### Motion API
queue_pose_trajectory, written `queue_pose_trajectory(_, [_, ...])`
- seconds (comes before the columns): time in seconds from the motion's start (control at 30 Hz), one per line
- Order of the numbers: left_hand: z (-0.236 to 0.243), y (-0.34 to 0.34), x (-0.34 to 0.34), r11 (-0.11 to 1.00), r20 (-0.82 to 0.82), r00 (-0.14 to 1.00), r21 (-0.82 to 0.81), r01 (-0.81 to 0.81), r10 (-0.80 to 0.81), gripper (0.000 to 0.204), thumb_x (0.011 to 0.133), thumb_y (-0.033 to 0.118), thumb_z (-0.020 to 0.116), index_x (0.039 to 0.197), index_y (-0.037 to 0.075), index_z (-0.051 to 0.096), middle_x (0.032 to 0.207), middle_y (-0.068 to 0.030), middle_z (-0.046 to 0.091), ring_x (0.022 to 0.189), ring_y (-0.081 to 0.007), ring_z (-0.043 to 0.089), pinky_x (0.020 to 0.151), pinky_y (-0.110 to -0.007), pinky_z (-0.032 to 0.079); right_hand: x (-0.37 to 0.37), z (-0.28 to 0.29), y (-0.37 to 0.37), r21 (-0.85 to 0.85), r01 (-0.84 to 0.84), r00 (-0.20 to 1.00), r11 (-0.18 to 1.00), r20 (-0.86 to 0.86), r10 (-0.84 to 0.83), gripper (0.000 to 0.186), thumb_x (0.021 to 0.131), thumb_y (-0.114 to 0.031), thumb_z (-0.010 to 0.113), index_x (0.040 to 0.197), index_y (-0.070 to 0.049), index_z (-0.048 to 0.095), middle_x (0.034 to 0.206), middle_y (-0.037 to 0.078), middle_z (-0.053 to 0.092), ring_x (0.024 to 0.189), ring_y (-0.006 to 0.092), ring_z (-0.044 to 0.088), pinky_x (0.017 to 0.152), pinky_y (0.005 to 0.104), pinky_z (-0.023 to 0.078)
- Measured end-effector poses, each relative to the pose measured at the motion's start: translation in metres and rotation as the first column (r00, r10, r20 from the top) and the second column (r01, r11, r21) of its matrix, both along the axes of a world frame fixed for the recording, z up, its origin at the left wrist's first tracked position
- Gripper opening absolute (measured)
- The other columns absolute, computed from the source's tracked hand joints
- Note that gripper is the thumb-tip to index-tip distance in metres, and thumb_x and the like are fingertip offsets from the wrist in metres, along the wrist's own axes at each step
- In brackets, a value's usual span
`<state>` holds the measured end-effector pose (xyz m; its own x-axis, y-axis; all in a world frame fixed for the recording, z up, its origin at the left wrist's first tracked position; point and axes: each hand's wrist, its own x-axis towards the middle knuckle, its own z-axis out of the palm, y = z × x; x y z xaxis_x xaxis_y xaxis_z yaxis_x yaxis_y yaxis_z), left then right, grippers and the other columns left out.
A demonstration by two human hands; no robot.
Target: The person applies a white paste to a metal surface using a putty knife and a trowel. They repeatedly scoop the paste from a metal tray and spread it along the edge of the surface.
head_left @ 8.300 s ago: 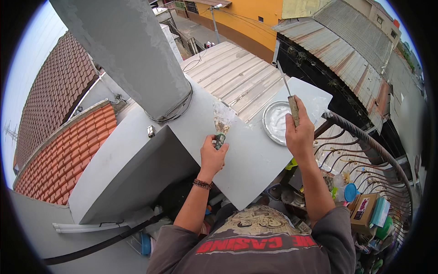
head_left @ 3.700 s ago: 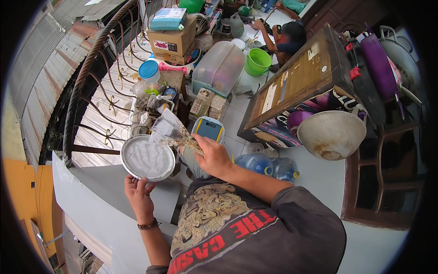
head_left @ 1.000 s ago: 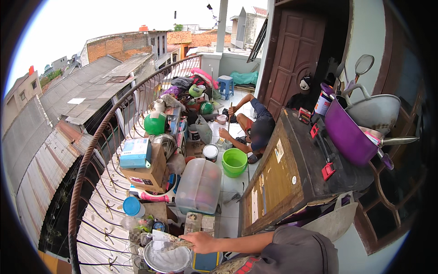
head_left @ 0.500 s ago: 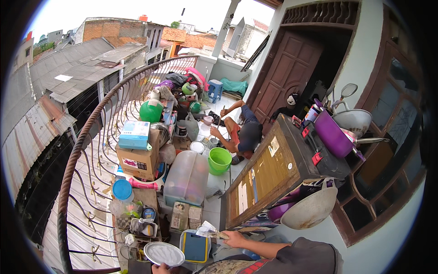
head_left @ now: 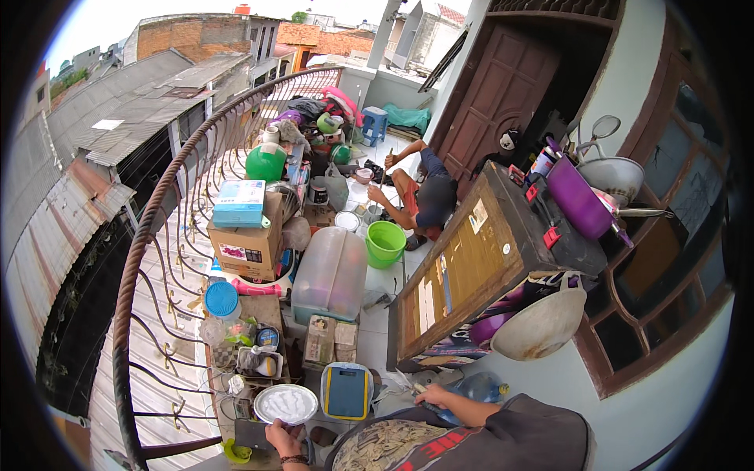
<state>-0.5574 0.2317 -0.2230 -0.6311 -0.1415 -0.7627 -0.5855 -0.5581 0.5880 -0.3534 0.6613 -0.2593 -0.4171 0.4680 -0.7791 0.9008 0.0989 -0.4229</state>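
Note:
My left hand grips the rim of a round white lid whose face is coated with white paste. The lid is held about level at the lower left, over the cluttered ledge. My right hand is closed around the wooden handle of a putty scraper. The scraper's blade points away to the left and is hard to make out against the pale floor. Between my hands and a little ahead lies a shallow plastic box with a dark blue and yellow panel. A clear plastic bottle lies beyond my right wrist.
Ahead stand a translucent storage box, small cartons and a green bucket. A person crouches on the tiles holding a stick-like tool. A wooden cabinet carrying pans stands right; a curved metal railing runs along the left.
The scraper has swung from over the plastic box to the right, its blade turned away. My left hand and lid have shifted slightly up in view. The view itself has moved a little.

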Motion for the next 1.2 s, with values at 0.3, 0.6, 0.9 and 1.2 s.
queue_pose_trajectory(0.3, [-0.021,-0.001,0.024,0.994,0.048,0.993,-0.013,0.107,-0.106,0.031,0.080,0.004,0.047,0.104,-0.012,0.056,0.095,-0.0237,0.065,0.075,-0.0360,0.070,0.055,-0.050,0.063,-0.011,0.042,-0.051,0.313,-0.220,0.973,0.924,0.003,0.231,0.053,0.060,-0.033,0.082,0.105,-0.006,0.070,0.101,0.016,0.071,0.091,0.0312,0.067,0.080,0.0399,0.052])
queue_pose_trajectory(0.6, [-0.011,0.002,0.018,0.995,0.011,0.995,-0.022,0.101,-0.101,0.019,0.082,0.004,0.048,0.098,-0.004,0.049,0.089,-0.0162,0.061,0.069,-0.0297,0.067,0.052,-0.048,0.062,-0.020,0.070,-0.055,0.304,-0.356,0.934,0.884,0.075,0.350,0.050,0.060,-0.035,0.077,0.102,-0.007,0.070,0.091,0.017,0.070,0.084,0.0311,0.068,0.076,0.0400,0.053])
queue_pose_trajectory(0.9, [0.031,0.011,0.012,0.977,-0.066,0.979,-0.105,0.183,-0.191,0.018,0.087,0.003,0.049,0.104,-0.002,0.045,0.092,-0.0122,0.055,0.083,-0.0281,0.065,0.071,-0.049,0.061,-0.037,0.100,-0.045,0.363,-0.238,0.937,0.901,-0.159,0.311,0.038,0.062,-0.022,0.078,0.092,-0.001,0.067,0.081,0.015,0.069,0.075,0.0270,0.067,0.072,0.0386,0.051])
queue_pose_trajectory(1.2, [0.077,0.044,0.009,0.997,-0.188,0.981,-0.064,0.032,-0.043,0.029,0.085,-0.004,0.049,0.114,0.000,0.042,0.094,-0.0107,0.062,0.077,-0.0195,0.066,0.068,-0.037,0.062,-0.158,0.122,-0.029,-0.134,-0.209,0.901,0.969,-0.411,0.137,0.025,0.073,0.000,0.074,0.094,-0.001,0.061,0.081,0.004,0.065,0.065,0.0105,0.061,0.054,0.0267,0.052])
